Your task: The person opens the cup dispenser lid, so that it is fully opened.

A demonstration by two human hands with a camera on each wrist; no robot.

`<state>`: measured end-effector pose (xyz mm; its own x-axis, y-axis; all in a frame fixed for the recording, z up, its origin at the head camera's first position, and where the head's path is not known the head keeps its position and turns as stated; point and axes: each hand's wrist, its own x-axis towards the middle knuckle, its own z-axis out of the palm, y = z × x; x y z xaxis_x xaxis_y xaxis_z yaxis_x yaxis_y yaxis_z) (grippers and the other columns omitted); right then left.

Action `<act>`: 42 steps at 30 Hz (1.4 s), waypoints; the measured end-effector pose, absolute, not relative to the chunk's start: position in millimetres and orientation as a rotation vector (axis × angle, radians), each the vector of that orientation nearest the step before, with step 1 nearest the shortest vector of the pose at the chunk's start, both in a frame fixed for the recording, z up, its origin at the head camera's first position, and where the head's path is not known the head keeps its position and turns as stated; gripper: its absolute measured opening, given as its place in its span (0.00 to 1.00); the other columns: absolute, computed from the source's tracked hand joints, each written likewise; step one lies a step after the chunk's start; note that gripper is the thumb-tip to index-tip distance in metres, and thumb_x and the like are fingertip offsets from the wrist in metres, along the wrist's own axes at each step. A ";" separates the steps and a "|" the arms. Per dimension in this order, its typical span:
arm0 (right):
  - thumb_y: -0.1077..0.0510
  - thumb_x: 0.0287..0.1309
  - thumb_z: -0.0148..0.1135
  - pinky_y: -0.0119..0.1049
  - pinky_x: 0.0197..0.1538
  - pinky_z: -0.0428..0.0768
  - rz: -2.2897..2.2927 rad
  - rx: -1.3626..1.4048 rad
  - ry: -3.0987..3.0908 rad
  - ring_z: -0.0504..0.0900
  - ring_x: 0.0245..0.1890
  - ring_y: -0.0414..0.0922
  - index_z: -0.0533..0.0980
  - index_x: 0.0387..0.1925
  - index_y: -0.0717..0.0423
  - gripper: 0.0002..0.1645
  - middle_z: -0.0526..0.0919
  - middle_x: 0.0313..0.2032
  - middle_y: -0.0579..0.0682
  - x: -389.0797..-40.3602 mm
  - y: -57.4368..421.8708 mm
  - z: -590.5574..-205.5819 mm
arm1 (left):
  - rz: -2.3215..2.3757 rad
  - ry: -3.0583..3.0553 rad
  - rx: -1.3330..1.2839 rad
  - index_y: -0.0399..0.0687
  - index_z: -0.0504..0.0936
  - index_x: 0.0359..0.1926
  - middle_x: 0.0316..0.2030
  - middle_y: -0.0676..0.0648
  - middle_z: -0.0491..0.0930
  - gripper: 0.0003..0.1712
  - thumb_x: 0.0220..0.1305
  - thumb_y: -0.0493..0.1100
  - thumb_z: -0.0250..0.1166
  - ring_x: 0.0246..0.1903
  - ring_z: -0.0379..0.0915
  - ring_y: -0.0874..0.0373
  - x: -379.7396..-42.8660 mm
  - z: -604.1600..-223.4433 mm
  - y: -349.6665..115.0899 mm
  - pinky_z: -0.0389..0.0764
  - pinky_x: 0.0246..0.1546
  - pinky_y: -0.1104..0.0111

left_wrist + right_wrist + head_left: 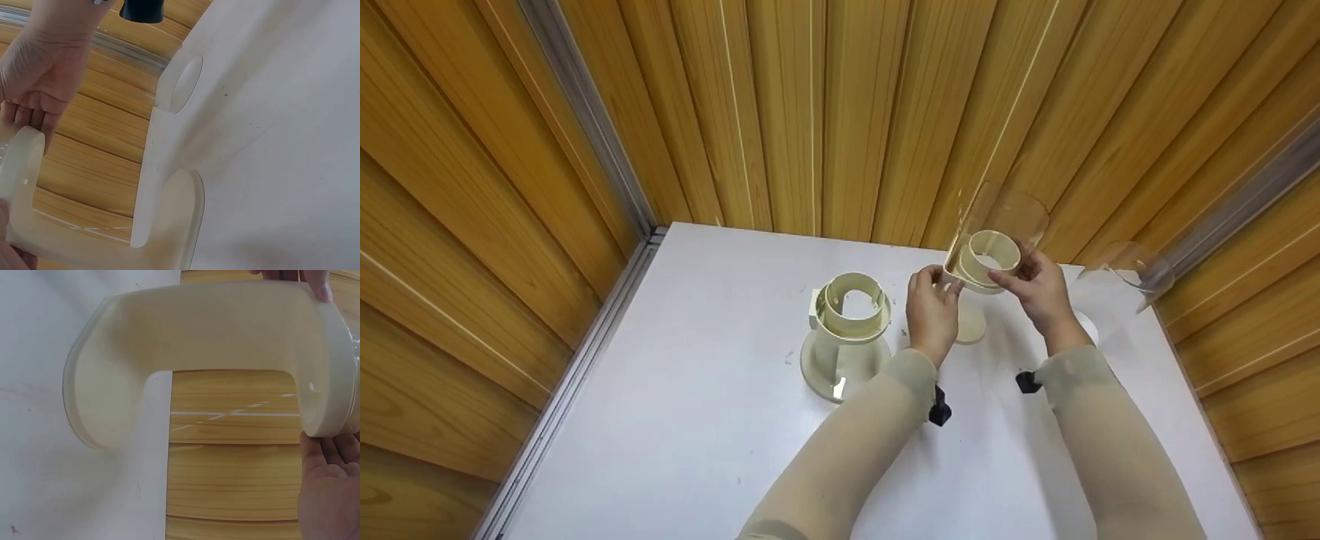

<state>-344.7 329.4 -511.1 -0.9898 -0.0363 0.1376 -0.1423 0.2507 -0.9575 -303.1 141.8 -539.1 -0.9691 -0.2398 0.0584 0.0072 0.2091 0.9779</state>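
Both hands hold a cream plastic stand (971, 268) by its upper ring, off to the right on the white table. My left hand (934, 319) grips the ring's left side. My right hand (1044, 298) pinches its right rim between thumb and fingers. A clear plastic piece (1011, 206) rises above and behind the ring. In the right wrist view, the C-shaped stand (225, 326) lies sideways across the picture, the right hand's fingers under the ring edge. Its flat round base (188, 197) is close over the tabletop in the left wrist view.
A second cream stand (855, 328), with a matching ring and round base, stands upright left of the hands. A clear cylindrical container (1136, 277) stands near the table's right back corner. Wood-panelled walls (855, 112) close off the back and both sides of the white table (675, 420).
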 end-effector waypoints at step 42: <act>0.73 0.60 0.73 0.38 0.84 0.65 1.977 0.388 -2.355 0.85 0.67 0.37 0.69 0.83 0.58 0.50 0.91 0.62 0.37 -276.0 334.6 -518.1 | -2.188 -2.444 -0.333 0.61 0.57 0.92 0.91 0.53 0.58 0.68 0.60 0.50 0.89 0.90 0.55 0.50 -262.1 -557.1 90.8 0.62 0.91 0.55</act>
<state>-276.0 334.6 -518.1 -0.9678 -0.1626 0.1921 -0.2173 0.1552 -0.9637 -262.1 90.8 -557.1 -0.9677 0.2515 0.0186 0.0462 0.1043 0.9935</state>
